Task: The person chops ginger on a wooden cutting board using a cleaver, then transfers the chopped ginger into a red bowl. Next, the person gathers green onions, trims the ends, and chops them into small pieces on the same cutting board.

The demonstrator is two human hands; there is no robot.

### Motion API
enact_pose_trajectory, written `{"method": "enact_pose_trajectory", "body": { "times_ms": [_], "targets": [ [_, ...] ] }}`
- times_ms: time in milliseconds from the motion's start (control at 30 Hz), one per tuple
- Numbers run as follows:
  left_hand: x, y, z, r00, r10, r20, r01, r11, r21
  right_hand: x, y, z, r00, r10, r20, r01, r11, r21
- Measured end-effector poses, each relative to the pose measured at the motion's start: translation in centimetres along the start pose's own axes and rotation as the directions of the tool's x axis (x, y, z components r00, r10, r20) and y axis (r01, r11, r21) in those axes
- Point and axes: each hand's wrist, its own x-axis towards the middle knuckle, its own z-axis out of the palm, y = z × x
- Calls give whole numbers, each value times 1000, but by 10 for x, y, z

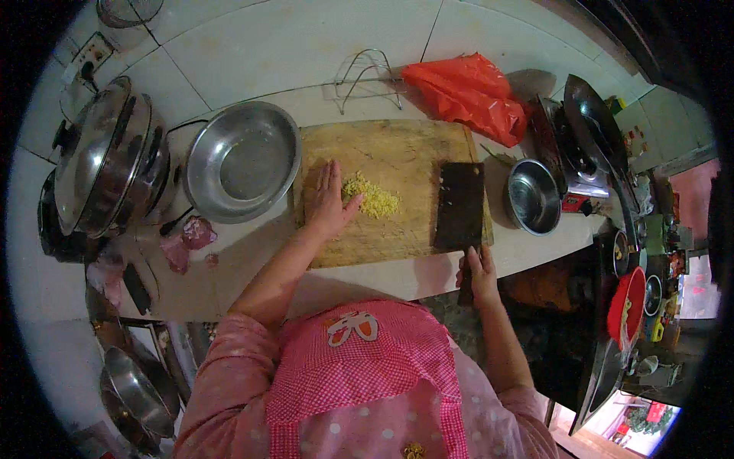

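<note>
Chopped pale-yellow pieces (373, 198) lie in a small heap on a wooden cutting board (401, 137). My left hand (330, 203) rests flat on the board at the heap's left side, its thumb at the pieces and nothing seen in its grip. Around the handle of a dark-bladed cleaver (460, 203) my right hand (480, 272) is closed, at the board's lower right edge. The cleaver's broad blade lies over the right part of the board, apart from the heap. A few small bits cling to the blade.
A wide steel basin (243, 163) stands left of the board, beside a lidded steel pot (106, 166). Behind are a wire rack (367, 80) and a red plastic bag (470, 94). A steel bowl (533, 198) and a wok (593, 120) on a stove are at right.
</note>
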Motion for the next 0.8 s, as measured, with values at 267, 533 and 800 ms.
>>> {"method": "enact_pose_trajectory", "body": {
  "times_ms": [267, 533, 800],
  "targets": [
    [5, 16, 18, 998, 62, 7, -61, 998, -25, -28, 66, 48, 980, 156, -125, -131, 974, 187],
    [6, 25, 15, 996, 42, -79, -38, 998, 43, 0, 69, 147, 967, -121, 226, 175, 956, -236],
    [-8, 36, 15, 957, 1, -290, 0, 1000, 4, -26, 32, 153, 893, 145, 426, -175, 984, 33]
  ]
}}
